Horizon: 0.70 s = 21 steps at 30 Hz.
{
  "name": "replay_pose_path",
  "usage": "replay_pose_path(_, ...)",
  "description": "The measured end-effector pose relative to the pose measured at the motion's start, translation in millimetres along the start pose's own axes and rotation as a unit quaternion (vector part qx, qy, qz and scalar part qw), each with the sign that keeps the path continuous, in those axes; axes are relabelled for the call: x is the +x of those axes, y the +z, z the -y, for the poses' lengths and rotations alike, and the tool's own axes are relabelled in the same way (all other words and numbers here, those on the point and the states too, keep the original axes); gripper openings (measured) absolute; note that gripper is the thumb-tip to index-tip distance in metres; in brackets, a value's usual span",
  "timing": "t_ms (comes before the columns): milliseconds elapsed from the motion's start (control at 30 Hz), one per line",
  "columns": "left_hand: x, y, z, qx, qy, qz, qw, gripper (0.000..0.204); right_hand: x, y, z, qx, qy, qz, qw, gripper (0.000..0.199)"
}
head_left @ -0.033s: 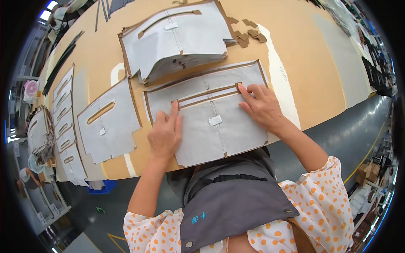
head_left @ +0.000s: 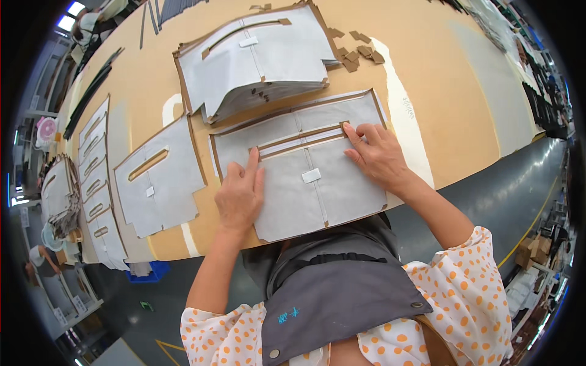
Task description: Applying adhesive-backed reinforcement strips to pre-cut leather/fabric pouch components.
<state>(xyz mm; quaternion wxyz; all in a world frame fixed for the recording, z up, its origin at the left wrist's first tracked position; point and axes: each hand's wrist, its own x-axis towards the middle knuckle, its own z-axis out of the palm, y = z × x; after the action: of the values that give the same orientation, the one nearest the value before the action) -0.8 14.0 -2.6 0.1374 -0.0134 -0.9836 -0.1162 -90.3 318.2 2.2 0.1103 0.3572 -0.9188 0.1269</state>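
A grey fabric panel (head_left: pixel 287 201) with brown-taped edges lies flat in front of me at the table's near edge. Across it runs a long slot (head_left: pixel 302 141) bordered by brown strips, with a small white tag (head_left: pixel 311 175) below. My left hand (head_left: pixel 239 195) rests on the panel, its index finger stretched to the slot's left end and the thumb apart. At the right end, my right hand (head_left: pixel 378 152) touches the brown border with its index fingertip. Its thumb sits lower on the panel, and the other fingers are bent. Neither hand appears to grip anything.
Beyond the panel stands a stack of similar panels (head_left: pixel 250 61), with loose brown pieces (head_left: pixel 360 55) beside it. Another slotted panel (head_left: pixel 162 189) lies to the left, then an overlapping row (head_left: pixel 94 177). Dark strips (head_left: pixel 91 91) lie farther left. A blue bin (head_left: pixel 148 272) sits below the edge.
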Motion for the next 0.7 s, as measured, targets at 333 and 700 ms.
replay_pose_path(333,-5.0,2.8,-0.8,-0.004,-0.009,-0.02,1.0,0.04,-2.8,1.9,2.8,0.027,0.025,-0.041,0.999,0.051)
replay_pose_path(700,-3.2,3.3,1.1,0.004,-0.007,-0.007,1.0,0.043,1.8,6.6,5.2,-0.042,0.001,-0.022,0.999,0.049)
